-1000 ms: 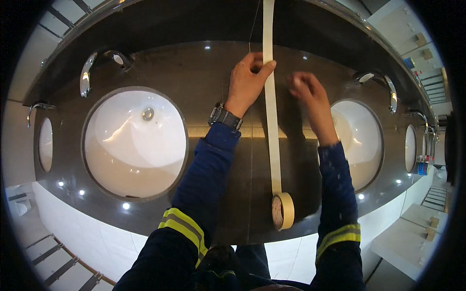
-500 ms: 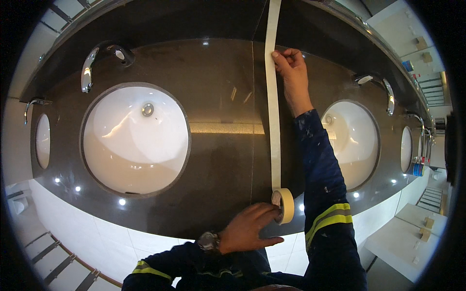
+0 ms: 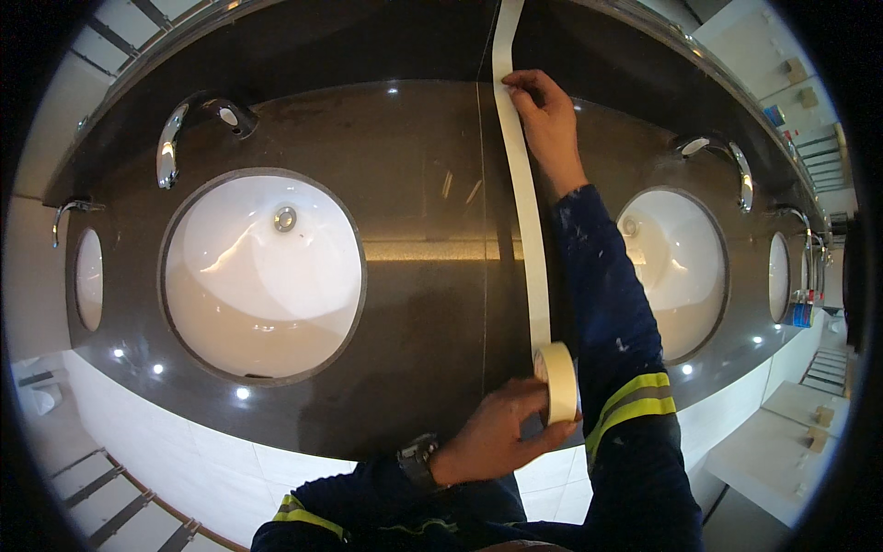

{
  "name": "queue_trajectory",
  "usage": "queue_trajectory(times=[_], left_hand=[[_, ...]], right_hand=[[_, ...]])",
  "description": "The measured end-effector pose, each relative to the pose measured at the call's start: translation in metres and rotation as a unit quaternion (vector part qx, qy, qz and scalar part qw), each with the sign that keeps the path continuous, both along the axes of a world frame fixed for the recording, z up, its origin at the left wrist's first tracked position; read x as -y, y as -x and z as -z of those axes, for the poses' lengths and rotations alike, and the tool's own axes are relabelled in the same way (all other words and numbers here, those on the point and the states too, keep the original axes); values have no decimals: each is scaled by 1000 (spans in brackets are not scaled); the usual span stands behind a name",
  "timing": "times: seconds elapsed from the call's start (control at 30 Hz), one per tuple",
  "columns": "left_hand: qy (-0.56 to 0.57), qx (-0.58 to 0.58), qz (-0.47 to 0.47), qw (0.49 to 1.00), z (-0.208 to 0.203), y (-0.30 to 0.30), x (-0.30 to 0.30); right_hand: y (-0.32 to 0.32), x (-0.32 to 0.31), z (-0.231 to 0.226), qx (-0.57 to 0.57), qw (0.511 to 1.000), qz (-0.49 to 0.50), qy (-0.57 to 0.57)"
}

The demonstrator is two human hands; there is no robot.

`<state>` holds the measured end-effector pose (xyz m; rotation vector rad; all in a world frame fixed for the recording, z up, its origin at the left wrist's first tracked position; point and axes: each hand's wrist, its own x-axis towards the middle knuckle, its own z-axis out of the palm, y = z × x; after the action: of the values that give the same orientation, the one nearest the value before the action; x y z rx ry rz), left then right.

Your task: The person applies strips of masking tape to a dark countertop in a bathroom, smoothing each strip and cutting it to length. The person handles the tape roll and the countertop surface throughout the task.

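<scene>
A roll of cream masking tape is held by my left hand near the counter's front edge, thumb beneath it and fingers at its side. From the roll a long tape strip runs away across the dark brown countertop and up the far upstand. My right hand pinches the strip's right edge where counter and upstand meet. A thin joint line in the stone runs left of the strip, apart from it along most of its length.
A round white basin with a chrome faucet lies to the left. On the right, another basin, partly behind my right forearm, has its own faucet. Smaller basins show at both far ends. A blue can stands far right.
My left hand has moved the roll rightward, so the strip's near end now slants right. My right hand has shifted slightly left and farther up along the strip.
</scene>
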<state>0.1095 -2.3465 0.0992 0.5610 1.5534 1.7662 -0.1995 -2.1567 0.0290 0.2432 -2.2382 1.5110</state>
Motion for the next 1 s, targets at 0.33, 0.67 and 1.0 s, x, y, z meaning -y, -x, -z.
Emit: queue_trajectory(times=[0.33,0.67,1.0], left_hand=[[-160,53,-30,985,-13,90,-2],[-274,69,-6,959,1,113,-12],[-333,90,51,937,29,112,-23]], right_hand=[[25,6,28,60,998,26,26],[47,-13,36,97,994,-23,42],[50,-7,28,139,990,11,-33]])
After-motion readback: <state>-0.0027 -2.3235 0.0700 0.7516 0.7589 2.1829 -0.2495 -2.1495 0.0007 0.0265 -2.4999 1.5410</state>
